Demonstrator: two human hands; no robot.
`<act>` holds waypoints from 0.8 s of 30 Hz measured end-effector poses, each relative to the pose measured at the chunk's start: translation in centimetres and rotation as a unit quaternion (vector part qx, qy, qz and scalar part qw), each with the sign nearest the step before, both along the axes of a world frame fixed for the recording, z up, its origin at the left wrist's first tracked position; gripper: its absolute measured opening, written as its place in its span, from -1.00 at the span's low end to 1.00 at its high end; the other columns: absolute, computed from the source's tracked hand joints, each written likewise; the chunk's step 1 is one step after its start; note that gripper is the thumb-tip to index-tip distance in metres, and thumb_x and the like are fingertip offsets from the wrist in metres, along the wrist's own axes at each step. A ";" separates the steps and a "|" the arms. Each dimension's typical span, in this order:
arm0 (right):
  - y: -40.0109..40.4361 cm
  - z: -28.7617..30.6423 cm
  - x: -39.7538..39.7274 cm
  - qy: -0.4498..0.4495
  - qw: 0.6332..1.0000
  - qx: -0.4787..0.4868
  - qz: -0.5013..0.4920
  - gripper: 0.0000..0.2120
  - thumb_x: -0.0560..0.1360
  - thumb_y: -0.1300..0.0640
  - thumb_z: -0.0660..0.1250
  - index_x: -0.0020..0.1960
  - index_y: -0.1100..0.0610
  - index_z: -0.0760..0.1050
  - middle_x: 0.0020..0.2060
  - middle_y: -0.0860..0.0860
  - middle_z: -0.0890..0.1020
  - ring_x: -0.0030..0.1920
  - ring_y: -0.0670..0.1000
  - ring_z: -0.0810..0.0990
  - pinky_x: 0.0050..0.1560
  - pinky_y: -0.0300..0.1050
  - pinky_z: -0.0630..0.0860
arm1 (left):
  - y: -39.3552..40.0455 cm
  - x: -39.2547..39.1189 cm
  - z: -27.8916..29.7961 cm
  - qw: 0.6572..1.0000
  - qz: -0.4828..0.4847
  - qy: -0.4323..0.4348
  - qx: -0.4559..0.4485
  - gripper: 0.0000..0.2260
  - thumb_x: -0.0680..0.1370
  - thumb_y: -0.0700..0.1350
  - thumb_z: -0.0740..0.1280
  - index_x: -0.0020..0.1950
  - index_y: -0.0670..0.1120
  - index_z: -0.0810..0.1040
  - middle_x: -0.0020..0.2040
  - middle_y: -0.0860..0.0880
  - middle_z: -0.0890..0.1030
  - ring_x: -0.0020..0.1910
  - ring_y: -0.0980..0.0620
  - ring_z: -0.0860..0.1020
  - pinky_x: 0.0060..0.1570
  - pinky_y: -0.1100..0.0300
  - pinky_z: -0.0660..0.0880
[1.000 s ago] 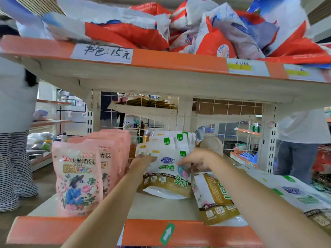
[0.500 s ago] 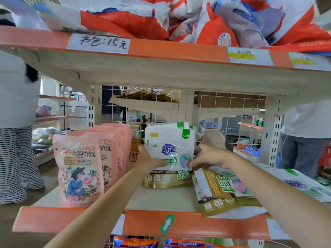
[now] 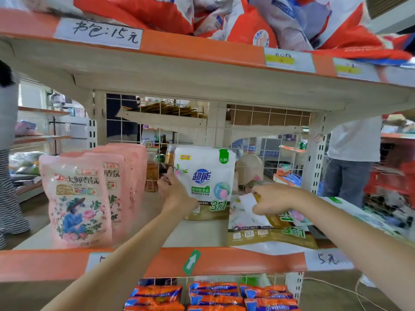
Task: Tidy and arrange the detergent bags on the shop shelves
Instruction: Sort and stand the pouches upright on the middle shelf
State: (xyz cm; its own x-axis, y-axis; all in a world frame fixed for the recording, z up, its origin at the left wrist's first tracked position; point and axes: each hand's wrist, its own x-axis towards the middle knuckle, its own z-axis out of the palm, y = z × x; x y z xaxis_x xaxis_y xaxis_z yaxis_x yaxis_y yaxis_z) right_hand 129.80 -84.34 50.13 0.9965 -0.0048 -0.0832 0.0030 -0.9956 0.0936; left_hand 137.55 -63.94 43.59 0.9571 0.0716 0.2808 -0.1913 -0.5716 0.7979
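Observation:
A white and gold detergent bag (image 3: pixel 207 176) stands upright in the middle of the shelf (image 3: pixel 197 234). My left hand (image 3: pixel 174 190) holds its left edge. To the right, more of the same white and gold bags (image 3: pixel 267 230) lie flat in a loose pile. My right hand (image 3: pixel 268 202) grips the top bag of that pile by its white corner. A row of pink flowered detergent bags (image 3: pixel 76 198) stands upright on the left of the shelf.
The upper shelf (image 3: pixel 202 63) hangs low overhead, piled with red and white bags (image 3: pixel 258 21). A wire grid (image 3: pixel 267 122) backs the shelf. Orange packs (image 3: pixel 213 295) fill the shelf below. One person stands at the far left (image 3: pixel 9 153), another behind the rack at right (image 3: pixel 354 158).
The white and gold bag went from tilted in both hands to standing upright further back. My right hand left it and took hold of a bag in the flat pile.

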 end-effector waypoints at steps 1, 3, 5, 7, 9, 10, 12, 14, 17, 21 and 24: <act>-0.9 -0.1 -0.3 -0.023 1.000 0.019 -0.011 -0.51 0.50 -0.01 0.22 0.37 0.15 0.29 0.15 0.09 0.48 0.08 0.08 0.48 -0.14 -0.12 0.37 | -0.2 -0.5 -0.1 0.996 0.033 -0.064 0.060 -0.03 0.33 -0.25 0.49 0.49 -0.03 -0.13 0.37 -0.10 0.02 0.39 -0.16 0.13 0.31 -0.04 0.34; -2.4 -0.2 -1.0 -0.058 0.997 0.056 -0.019 -0.55 0.53 -0.01 0.20 0.38 0.11 0.31 -0.02 0.02 0.49 -0.04 0.03 0.46 -0.23 -0.15 0.32 | -0.9 -1.9 -0.3 0.965 0.051 -0.196 0.165 -0.29 0.38 -0.20 0.42 0.41 -0.07 0.09 0.29 -0.10 0.13 0.31 -0.12 0.19 0.24 0.03 0.33; -3.2 -0.5 -1.7 -0.074 0.994 0.075 -0.014 -0.52 0.56 -0.14 0.17 0.43 0.00 0.27 0.08 -0.02 0.48 0.06 0.02 0.44 -0.18 -0.24 0.33 | -1.9 -3.4 -0.2 0.959 -0.031 -0.202 0.197 -0.59 0.47 -0.10 0.36 0.26 -0.08 0.30 0.20 -0.08 0.35 0.18 -0.08 0.37 0.12 0.09 0.38; -3.7 -0.9 -2.8 -0.089 0.991 0.097 -0.016 -0.31 0.44 -0.39 0.11 0.47 -0.09 0.18 0.43 -0.03 0.28 0.39 0.02 0.29 0.20 -0.16 0.32 | -3.4 -4.6 0.2 0.967 -0.151 -0.059 0.199 -0.74 0.54 0.06 0.29 0.08 -0.09 0.38 0.04 -0.07 0.51 -0.02 -0.04 0.50 -0.12 0.14 0.43; -3.6 -1.4 -4.7 -0.105 0.990 0.099 -0.004 -0.10 0.25 -0.53 0.04 0.50 -0.16 0.03 0.51 -0.11 0.08 0.49 0.00 0.11 0.41 -0.02 0.20 | -4.9 -4.8 0.0 0.961 -0.231 0.063 0.141 -0.78 0.55 0.08 0.27 -0.07 -0.08 0.43 -0.11 -0.05 0.53 -0.14 0.00 0.50 -0.24 0.21 0.38; -3.5 -1.8 -5.8 -0.105 0.992 0.075 0.014 -0.06 0.23 -0.55 0.05 0.51 -0.19 -0.07 0.52 -0.14 0.02 0.50 0.00 0.07 0.44 0.04 0.17 | -5.5 -4.7 -0.2 0.959 -0.251 0.102 0.085 -0.82 0.54 0.03 0.30 -0.01 -0.08 0.48 -0.13 -0.03 0.54 -0.14 0.02 0.51 -0.24 0.24 0.41; -3.1 -3.0 -8.0 -0.090 0.994 0.034 0.052 0.02 0.21 -0.56 0.14 0.48 -0.24 -0.29 0.51 -0.18 -0.12 0.52 0.01 -0.04 0.46 0.10 0.09 | -6.6 -4.1 -0.6 0.949 -0.271 0.152 -0.045 -0.56 0.46 -0.10 0.40 0.30 -0.17 0.41 -0.11 -0.03 0.60 -0.16 0.04 0.56 -0.27 0.25 0.52; -3.0 -3.8 -8.8 -0.081 0.995 0.019 0.062 0.08 0.22 -0.53 0.23 0.45 -0.26 -0.39 0.49 -0.16 -0.26 0.52 0.02 -0.16 0.46 0.12 0.01 | -7.6 -3.9 0.0 0.931 -0.276 0.169 -0.169 -0.58 0.39 -0.22 0.43 0.21 -0.28 0.43 -0.16 -0.13 0.61 -0.29 0.00 0.59 -0.33 0.15 0.59; -3.5 -4.1 -8.0 -0.163 0.985 0.029 0.049 -0.06 0.36 -0.34 0.33 0.50 -0.20 -0.19 0.51 -0.06 -0.15 0.51 0.09 0.02 0.39 0.06 0.19 | -9.0 -5.2 2.3 0.879 -0.286 0.198 -0.327 -0.96 0.49 -0.36 0.30 -0.11 -0.25 0.50 -0.43 -0.12 0.58 -0.54 0.04 0.56 -0.54 0.20 0.54; -4.6 -3.1 -6.6 -0.348 0.936 0.048 0.034 -0.52 0.50 0.16 0.29 0.38 -0.02 0.27 0.34 0.03 0.38 0.16 0.15 0.50 -0.19 -0.08 0.33 | -10.3 -6.0 4.9 0.800 -0.335 0.185 -0.462 -0.84 0.60 -0.25 0.18 -0.14 -0.26 0.47 -0.35 -0.19 0.61 -0.36 -0.12 0.60 -0.40 0.08 0.61; -5.7 -1.2 -6.2 -0.420 0.904 0.083 0.005 -0.60 0.52 0.20 0.27 0.33 0.12 0.30 0.08 0.13 0.56 -0.13 0.18 0.54 -0.24 -0.04 0.35 | -10.6 -5.3 5.2 0.792 -0.331 0.184 -0.478 -0.76 0.64 -0.11 0.15 -0.07 -0.26 0.45 -0.20 -0.26 0.58 -0.21 -0.20 0.58 -0.13 -0.06 0.56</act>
